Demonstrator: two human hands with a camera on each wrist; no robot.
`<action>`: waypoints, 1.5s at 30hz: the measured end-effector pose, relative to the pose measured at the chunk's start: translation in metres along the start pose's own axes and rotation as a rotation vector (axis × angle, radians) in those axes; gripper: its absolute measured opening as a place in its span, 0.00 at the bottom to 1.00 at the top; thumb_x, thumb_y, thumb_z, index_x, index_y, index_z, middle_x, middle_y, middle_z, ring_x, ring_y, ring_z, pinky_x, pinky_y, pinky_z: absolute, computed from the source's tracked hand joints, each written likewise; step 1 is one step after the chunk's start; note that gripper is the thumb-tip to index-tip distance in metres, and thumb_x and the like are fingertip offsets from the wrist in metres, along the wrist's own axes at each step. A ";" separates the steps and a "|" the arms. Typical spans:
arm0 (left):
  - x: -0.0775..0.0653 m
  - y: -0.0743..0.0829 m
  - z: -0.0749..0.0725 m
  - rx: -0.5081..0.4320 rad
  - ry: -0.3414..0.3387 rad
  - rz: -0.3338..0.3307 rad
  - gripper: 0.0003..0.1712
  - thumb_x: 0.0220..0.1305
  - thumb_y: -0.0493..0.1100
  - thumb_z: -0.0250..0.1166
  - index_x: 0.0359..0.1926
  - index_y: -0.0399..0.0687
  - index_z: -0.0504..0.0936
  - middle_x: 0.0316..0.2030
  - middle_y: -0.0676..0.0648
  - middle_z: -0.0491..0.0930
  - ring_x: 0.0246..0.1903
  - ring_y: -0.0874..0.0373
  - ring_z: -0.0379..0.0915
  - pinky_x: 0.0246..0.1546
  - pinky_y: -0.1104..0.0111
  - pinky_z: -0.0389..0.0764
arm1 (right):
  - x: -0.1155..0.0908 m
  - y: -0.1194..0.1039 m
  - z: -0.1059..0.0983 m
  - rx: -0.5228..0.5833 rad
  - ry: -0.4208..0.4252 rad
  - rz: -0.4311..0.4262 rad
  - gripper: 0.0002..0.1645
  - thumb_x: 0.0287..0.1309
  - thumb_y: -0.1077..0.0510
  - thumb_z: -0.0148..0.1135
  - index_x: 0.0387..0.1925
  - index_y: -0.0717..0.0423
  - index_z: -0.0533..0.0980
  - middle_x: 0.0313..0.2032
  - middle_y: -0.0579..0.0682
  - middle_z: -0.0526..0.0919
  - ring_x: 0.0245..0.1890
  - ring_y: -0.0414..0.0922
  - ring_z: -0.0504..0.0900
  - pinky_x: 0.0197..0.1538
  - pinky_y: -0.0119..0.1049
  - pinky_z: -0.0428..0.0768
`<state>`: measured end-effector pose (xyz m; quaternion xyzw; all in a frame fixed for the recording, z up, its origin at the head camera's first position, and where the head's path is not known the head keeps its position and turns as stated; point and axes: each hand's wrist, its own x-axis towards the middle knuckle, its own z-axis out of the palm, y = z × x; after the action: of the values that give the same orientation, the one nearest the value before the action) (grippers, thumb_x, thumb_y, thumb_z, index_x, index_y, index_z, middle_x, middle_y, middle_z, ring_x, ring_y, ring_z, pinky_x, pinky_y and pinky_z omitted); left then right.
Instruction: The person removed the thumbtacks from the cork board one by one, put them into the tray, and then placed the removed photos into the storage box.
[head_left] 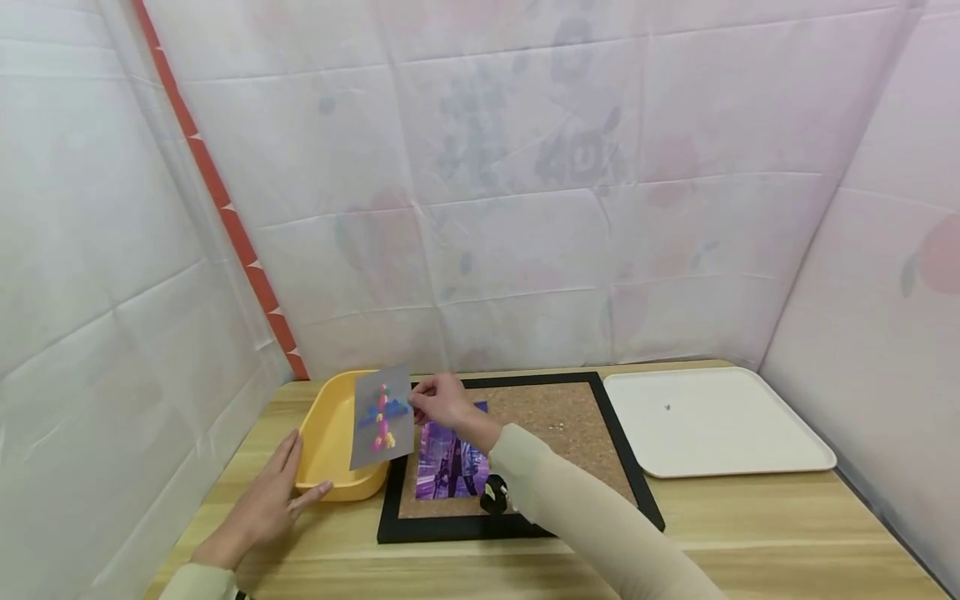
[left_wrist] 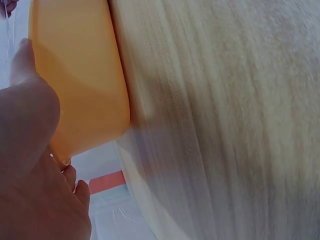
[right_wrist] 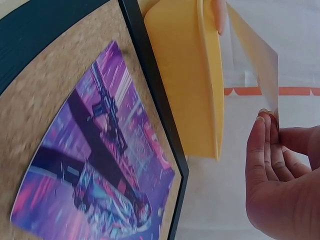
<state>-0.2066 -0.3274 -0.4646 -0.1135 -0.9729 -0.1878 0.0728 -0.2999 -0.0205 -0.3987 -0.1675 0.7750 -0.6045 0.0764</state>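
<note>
Grey card (head_left: 382, 417) is in your right hand (head_left: 442, 400): you pinch its right edge between thumb and fingertips, so that hand is closed down to the card's thickness. Card stands tilted above the right part of the yellow bin (head_left: 326, 433), printed side towards your head camera, a pink, blue and yellow figure on it. Right wrist view shows it nearly edge-on with a pale back; can't tell whether its lower edge touches the bin. Your left hand (head_left: 266, 500) is spread at the bin's near-left corner, fingers fairly straight along the left side, thumb out on the near rim. It touches the bin; can't tell how hard it presses. Bin sits on the wood table (head_left: 712, 533), just left of a black-framed cork board (head_left: 577, 400). Purple print (head_left: 438, 471) lies on the board's left part, below your right wrist, partly hidden by it in the head view. Some tiny shiny bits (head_left: 557, 427) are on the cork, too small to identify. White tray (head_left: 720, 425) is right of the board, one small dark piece (head_left: 667, 407) on it. Pale cloth (head_left: 517, 250) hangs behind, red strip (head_left: 225, 204) at the left corner.
</note>
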 end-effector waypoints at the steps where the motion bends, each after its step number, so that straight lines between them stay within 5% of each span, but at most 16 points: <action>1: 0.000 0.000 0.000 0.001 0.001 -0.002 0.61 0.70 0.66 0.62 0.78 0.25 0.44 0.78 0.26 0.42 0.72 0.23 0.48 0.68 0.33 0.57 | 0.000 0.000 0.002 0.010 -0.003 0.001 0.10 0.72 0.63 0.60 0.39 0.65 0.85 0.27 0.54 0.86 0.35 0.62 0.87 0.35 0.41 0.87; 8: -0.002 0.003 -0.001 0.029 0.013 -0.013 0.60 0.71 0.66 0.60 0.78 0.24 0.44 0.78 0.26 0.42 0.72 0.24 0.48 0.68 0.34 0.58 | 0.003 -0.003 0.016 0.011 -0.012 0.018 0.11 0.73 0.63 0.58 0.43 0.65 0.84 0.32 0.61 0.87 0.37 0.61 0.88 0.41 0.47 0.88; 14: 0.001 0.006 -0.002 0.038 0.008 -0.035 0.60 0.71 0.68 0.59 0.78 0.24 0.45 0.77 0.24 0.43 0.72 0.24 0.49 0.68 0.34 0.59 | 0.012 -0.005 0.025 0.023 0.002 0.009 0.10 0.73 0.63 0.58 0.40 0.65 0.84 0.28 0.56 0.86 0.39 0.63 0.87 0.35 0.40 0.88; 24: -0.001 0.012 -0.001 0.060 0.034 -0.020 0.60 0.71 0.67 0.59 0.76 0.21 0.47 0.76 0.23 0.45 0.70 0.24 0.55 0.66 0.37 0.65 | 0.019 0.002 0.045 0.056 0.008 0.029 0.09 0.72 0.65 0.60 0.39 0.66 0.84 0.26 0.55 0.86 0.30 0.54 0.88 0.38 0.45 0.88; 31: 0.000 0.013 -0.004 0.062 0.050 -0.016 0.59 0.71 0.67 0.60 0.76 0.21 0.48 0.76 0.23 0.46 0.71 0.25 0.53 0.67 0.37 0.64 | 0.026 0.002 0.065 -0.011 -0.010 -0.009 0.11 0.70 0.68 0.58 0.36 0.70 0.85 0.22 0.55 0.86 0.22 0.47 0.88 0.29 0.37 0.87; 45: -0.001 0.012 0.000 0.076 0.047 -0.026 0.60 0.70 0.68 0.59 0.77 0.23 0.48 0.76 0.24 0.46 0.70 0.25 0.56 0.66 0.37 0.66 | 0.041 0.011 0.094 -0.195 0.122 -0.016 0.20 0.66 0.70 0.58 0.18 0.64 0.83 0.12 0.47 0.82 0.13 0.38 0.82 0.20 0.29 0.80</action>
<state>-0.2032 -0.3167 -0.4610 -0.0935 -0.9788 -0.1541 0.0972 -0.3098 -0.1179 -0.4300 -0.1434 0.8319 -0.5361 0.0076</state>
